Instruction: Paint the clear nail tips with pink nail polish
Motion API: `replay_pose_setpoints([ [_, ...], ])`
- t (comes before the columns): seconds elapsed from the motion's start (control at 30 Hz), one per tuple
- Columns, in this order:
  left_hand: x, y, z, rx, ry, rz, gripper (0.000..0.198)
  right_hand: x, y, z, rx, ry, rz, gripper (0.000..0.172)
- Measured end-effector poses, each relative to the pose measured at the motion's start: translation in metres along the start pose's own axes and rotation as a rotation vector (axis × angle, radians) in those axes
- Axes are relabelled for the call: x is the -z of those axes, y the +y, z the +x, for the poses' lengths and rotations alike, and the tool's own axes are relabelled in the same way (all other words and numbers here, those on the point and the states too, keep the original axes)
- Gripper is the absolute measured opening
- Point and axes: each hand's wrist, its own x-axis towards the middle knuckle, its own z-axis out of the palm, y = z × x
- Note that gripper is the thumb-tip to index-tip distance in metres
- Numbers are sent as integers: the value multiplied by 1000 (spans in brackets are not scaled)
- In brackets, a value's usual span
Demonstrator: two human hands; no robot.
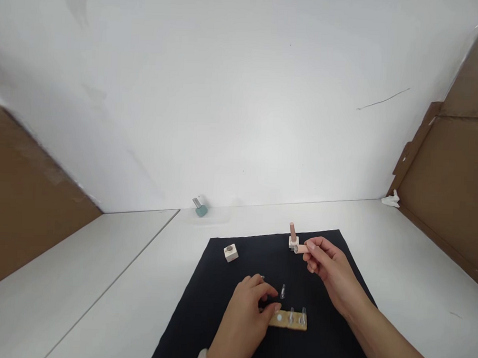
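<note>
My right hand [324, 262] pinches a pale pink nail polish cap [303, 249] between thumb and fingers, its open-looking end pointing left. Just behind that cap stands a closed nail polish bottle [293, 240] with a brownish-pink cap. My left hand [253, 309] hovers over or touches a tan strip [297, 326], thumb and forefinger apart; the strip's left end is hidden beneath it. Two clear nail tips [303, 315] stick up from the strip, beside a white dot [279, 318]. Another clear nail tip [283, 292] lies on the cloth. An uncapped white bottle [231, 253] sits further left.
A black cloth [202, 299] covers part of the white table [139, 280]. At the back, a teal bottle [201, 210] leans in a clear holder. A small white object [390, 199] lies in the right corner. Brown panels [456, 188] flank both sides.
</note>
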Motion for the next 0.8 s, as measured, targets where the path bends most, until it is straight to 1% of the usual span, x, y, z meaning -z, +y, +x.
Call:
replay_pose_setpoints([
  [0.3, -16, 0, 12, 22, -26, -57, 11, -2, -1, -2, 0, -15, -12, 40],
  [0.47, -20, 1, 10, -17, -3, -108, 17, -1, 2, -1, 13, -12, -41, 41],
  [0.53, -18, 2, 6, -45, 8, -129, 18, -1, 1, -1, 23, -9, -60, 42],
  [0.6, -14, 3, 1, -60, 20, -196, 17, -1, -2, -1, 41, -5, -89, 42],
  [0.73, -2, 2, -4, -20, 25, -403, 18, -3, -6, -6, 101, 4, -178, 37],
  [0.8, 4, 1, -3, -21, 52, -439, 16, -4, -4, -10, 141, 4, -250, 33],
])
